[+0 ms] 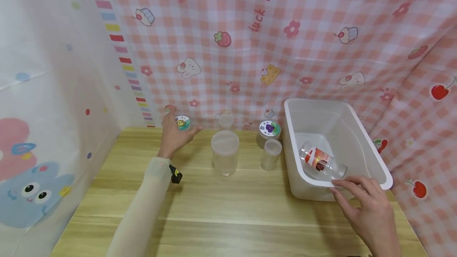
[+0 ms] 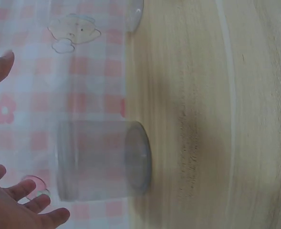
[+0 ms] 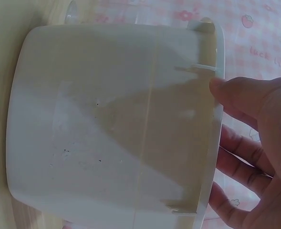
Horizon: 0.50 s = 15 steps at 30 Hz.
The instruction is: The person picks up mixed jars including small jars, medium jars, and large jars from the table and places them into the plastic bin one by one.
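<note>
Here, the left hand is spread wide and grasps nothing; the teal-lidded jar stands in the gap between thumb and fingers, though whether they touch cannot be told. The right hand pinches the near rim of the white plastic bin, where a red-labelled clear jar lies sideways. Between stand a tall clear jar and a purple-flower-lidded jar.

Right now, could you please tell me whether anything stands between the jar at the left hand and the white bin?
Yes: the large clear jar, a smaller container partly hidden behind it, the purple-flower jar and the small clear jar stand between the green-labelled jar at the left hand and the white bin.
</note>
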Available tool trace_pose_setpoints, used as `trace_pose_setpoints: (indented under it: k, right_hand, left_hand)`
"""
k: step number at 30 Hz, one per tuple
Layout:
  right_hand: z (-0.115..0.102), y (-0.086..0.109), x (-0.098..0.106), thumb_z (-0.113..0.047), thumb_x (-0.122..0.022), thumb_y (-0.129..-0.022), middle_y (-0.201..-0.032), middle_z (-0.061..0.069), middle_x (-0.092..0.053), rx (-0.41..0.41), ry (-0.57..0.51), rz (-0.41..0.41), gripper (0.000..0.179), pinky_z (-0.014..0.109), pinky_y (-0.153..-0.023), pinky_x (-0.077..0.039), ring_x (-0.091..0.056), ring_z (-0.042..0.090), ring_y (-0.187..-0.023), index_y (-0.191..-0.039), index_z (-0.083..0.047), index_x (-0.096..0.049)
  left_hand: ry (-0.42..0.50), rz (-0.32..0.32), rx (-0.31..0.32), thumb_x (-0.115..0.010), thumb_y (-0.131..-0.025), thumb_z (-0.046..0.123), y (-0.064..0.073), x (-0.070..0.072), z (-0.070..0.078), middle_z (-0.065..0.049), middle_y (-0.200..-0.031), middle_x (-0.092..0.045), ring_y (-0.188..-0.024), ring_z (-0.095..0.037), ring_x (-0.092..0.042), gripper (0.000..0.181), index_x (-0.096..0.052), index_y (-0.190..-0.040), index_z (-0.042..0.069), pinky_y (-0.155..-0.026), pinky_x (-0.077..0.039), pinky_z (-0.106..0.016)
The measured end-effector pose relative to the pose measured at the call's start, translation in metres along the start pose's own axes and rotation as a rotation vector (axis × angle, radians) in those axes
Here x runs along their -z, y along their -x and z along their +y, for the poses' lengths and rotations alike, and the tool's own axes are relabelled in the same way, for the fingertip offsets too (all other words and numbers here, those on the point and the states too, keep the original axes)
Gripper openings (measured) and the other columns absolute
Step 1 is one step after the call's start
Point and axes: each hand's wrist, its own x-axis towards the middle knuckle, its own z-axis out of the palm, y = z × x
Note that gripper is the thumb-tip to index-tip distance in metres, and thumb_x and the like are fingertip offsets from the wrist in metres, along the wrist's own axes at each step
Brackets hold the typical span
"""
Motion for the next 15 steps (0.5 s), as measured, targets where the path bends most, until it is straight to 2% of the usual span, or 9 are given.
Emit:
trace_pose_setpoints:
  k: [6, 10, 15]
  right_hand:
    - [0.001, 0.000, -0.001, -0.059, -0.061, -0.097, -0.091, 0.010, -0.069, 0.001, -0.007, 0.004, 0.054, 0.003, -0.091, -0.031, -0.054, 0.020, -0.089, -0.091, -0.010, -0.081]
    - [0.002, 0.000, -0.001, -0.060, -0.060, -0.097, -0.091, 0.009, -0.069, -0.002, 0.001, 0.003, 0.054, 0.003, -0.090, -0.031, -0.054, 0.020, -0.089, -0.091, -0.010, -0.081]
    - [0.003, 0.000, 0.000, -0.060, -0.059, -0.097, -0.091, 0.009, -0.069, -0.003, 0.005, -0.001, 0.055, 0.003, -0.088, -0.030, -0.053, 0.020, -0.088, -0.091, -0.010, -0.081]
  left_hand:
    - [0.068, 0.027, 0.032, -0.093, -0.072, 0.043, -0.004, 0.000, -0.015, -0.022, -0.158, -0.032, -0.138, -0.042, -0.038, 0.123, -0.016, -0.164, 0.017, -0.114, -0.038, -0.067]
    - [0.109, 0.008, 0.061, -0.092, -0.073, 0.044, -0.006, -0.001, -0.025, -0.023, -0.162, -0.028, -0.142, -0.042, -0.038, 0.127, -0.009, -0.165, 0.014, -0.118, -0.036, -0.064]
    - [0.184, -0.025, 0.116, -0.091, -0.072, 0.051, -0.006, -0.003, -0.036, -0.023, -0.161, -0.030, -0.143, -0.040, -0.041, 0.135, -0.002, -0.165, 0.011, -0.120, -0.036, -0.059]
